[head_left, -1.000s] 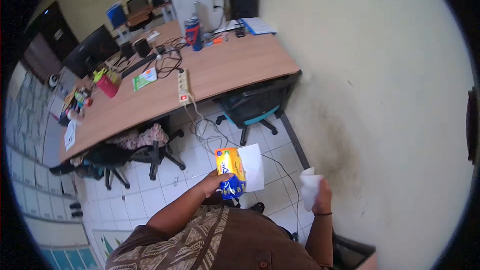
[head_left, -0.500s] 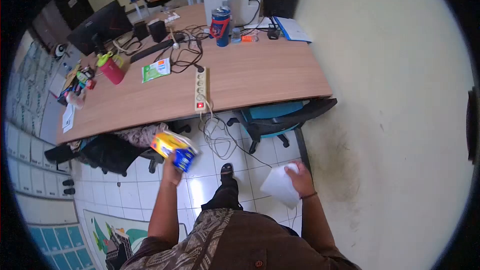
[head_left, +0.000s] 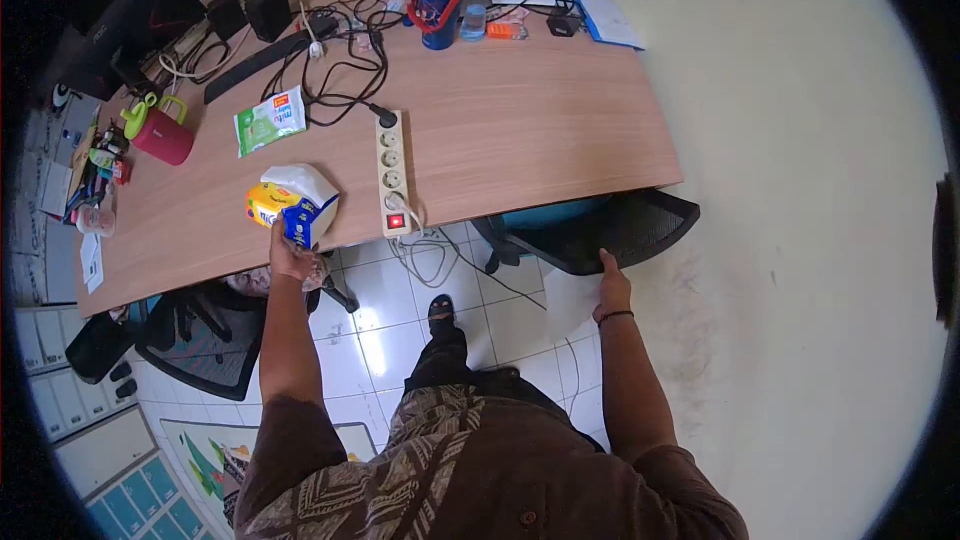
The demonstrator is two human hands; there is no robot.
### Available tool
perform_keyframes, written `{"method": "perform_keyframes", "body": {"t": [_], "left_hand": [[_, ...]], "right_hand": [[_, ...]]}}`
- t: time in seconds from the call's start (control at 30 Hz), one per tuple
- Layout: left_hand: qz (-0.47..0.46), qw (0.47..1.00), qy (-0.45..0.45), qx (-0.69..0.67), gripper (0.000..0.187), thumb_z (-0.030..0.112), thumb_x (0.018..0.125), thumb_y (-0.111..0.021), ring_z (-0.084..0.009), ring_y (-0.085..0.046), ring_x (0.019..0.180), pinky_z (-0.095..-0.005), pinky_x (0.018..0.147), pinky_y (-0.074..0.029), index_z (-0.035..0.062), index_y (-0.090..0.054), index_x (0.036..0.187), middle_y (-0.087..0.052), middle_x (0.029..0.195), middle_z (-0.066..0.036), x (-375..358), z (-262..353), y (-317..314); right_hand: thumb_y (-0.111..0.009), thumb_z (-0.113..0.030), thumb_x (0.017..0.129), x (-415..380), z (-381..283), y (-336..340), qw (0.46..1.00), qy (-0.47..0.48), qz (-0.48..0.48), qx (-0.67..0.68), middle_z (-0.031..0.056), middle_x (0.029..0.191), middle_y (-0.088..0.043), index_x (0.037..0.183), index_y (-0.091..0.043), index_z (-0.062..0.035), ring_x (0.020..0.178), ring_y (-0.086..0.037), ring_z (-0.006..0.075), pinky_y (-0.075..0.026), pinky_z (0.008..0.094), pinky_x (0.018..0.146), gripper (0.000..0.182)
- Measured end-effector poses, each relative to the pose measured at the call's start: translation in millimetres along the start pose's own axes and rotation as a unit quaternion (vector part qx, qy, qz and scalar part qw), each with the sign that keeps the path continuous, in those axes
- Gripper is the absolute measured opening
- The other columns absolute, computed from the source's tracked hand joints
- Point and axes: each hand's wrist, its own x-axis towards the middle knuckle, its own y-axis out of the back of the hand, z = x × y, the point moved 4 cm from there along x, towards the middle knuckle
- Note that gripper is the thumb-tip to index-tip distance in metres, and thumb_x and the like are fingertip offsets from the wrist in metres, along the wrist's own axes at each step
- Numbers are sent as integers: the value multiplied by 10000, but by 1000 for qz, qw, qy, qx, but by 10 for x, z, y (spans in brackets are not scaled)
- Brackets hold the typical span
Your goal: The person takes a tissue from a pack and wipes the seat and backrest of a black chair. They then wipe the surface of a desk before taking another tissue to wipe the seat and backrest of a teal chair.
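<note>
My left hand (head_left: 289, 254) is closed on the near side of a yellow and blue tissue pack (head_left: 266, 202), which is at the front part of the wooden desk (head_left: 540, 130). White tissue shows at the pack's top. Lower right, my right hand (head_left: 614, 288) holds a white sheet (head_left: 571, 302) that hangs down over the floor. Its fingertips overlap the lower edge of a black mesh chair back (head_left: 610, 230) in this view. A green and white packet (head_left: 270, 122) lies flat beyond the tissue pack.
A power strip (head_left: 392, 175) with a lit red switch lies right of the pack, its cables trailing to the tiled floor. Further back are a pink tumbler (head_left: 163, 135), a blue tumbler (head_left: 438, 15) and tangled black cables (head_left: 345, 90). Another chair (head_left: 205, 340) stands left; a wall borders the right.
My left hand has moved forward and left, bringing the tissue pack from above the floor to the desk. My right hand, still with the white sheet, has moved forward to the chair back.
</note>
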Motion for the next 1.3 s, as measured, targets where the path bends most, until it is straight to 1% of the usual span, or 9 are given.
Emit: {"method": "perform_keyframes", "body": {"t": [0.27,0.53,0.67,0.77,0.8,0.87,1.03,1.1,1.3], "left_hand": [[299,920,-228,114,307,240,943,-665,-197,-642,903,-314,702,-511,23,-552,1130,-623,1034,-109,-139,-185,878],[236,829,-277,424,300,178,920,-682,-216,-609,914,-338,843,-489,10,-584,1148,-632,1018,-111,-1186,-1364,1655],[227,678,8,699,505,396,783,-781,-373,-682,919,-443,823,-542,40,-636,1110,-697,1014,-218,-2046,-2120,2193],[-155,351,-22,923,484,506,1006,-409,-303,-687,789,-485,766,-541,114,-692,1008,-722,797,-90,-2481,-2839,2673],[-66,519,236,819,379,448,999,-475,-273,-681,773,-467,716,-542,155,-700,914,-719,783,-77,-2677,-2840,2852],[115,736,327,582,324,395,975,-557,-245,-661,666,-426,610,-534,136,-699,841,-692,713,-54,-3031,-2881,2820],[-99,685,-5,722,366,394,927,-644,-188,-573,505,-381,473,-467,76,-672,747,-627,627,-47,-2949,-2989,2698],[124,793,227,552,366,412,895,-676,-175,-582,506,-360,465,-472,60,-668,795,-640,653,-59,-2929,-2900,2313],[122,807,146,560,570,410,867,-718,-158,-631,606,-320,546,-524,-17,-606,1227,-713,824,-97,-2509,-2994,1688]], "right_hand": [[-715,-358,775,2,-31,-53,995,-62,59,50,122,1065,-657,1092,-638,46,905,-603,249,-478,406,780,520],[-661,-329,846,11,69,126,996,-15,6,93,122,1026,-668,1058,-670,18,920,-614,255,-497,407,817,407],[-681,-326,874,150,224,377,995,45,-59,71,105,1067,-665,1076,-664,-4,977,-629,258,-515,417,859,381],[-711,-297,862,-186,90,413,978,6,-104,179,128,1106,-668,1134,-617,21,979,-674,284,-548,427,843,429],[-711,-297,862,-287,45,423,978,6,-107,180,128,1106,-668,1134,-617,21,979,-674,284,-548,427,843,429],[-704,-312,884,-435,43,459,972,-2,-105,211,139,1129,-666,1173,-599,14,987,-674,301,-551,443,854,448],[-698,-318,891,-665,256,657,964,-51,-144,217,135,1121,-676,1176,-602,-13,983,-678,308,-548,450,873,429],[-686,-326,900,-612,504,762,959,-94,-154,220,127,1114,-688,1175,-608,-30,981,-683,311,-549,457,880,412],[-690,-343,893,-688,774,1092,969,-75,-152,181,138,1126,-686,1185,-608,-18,996,-680,312,-546,467,888,445]]}}
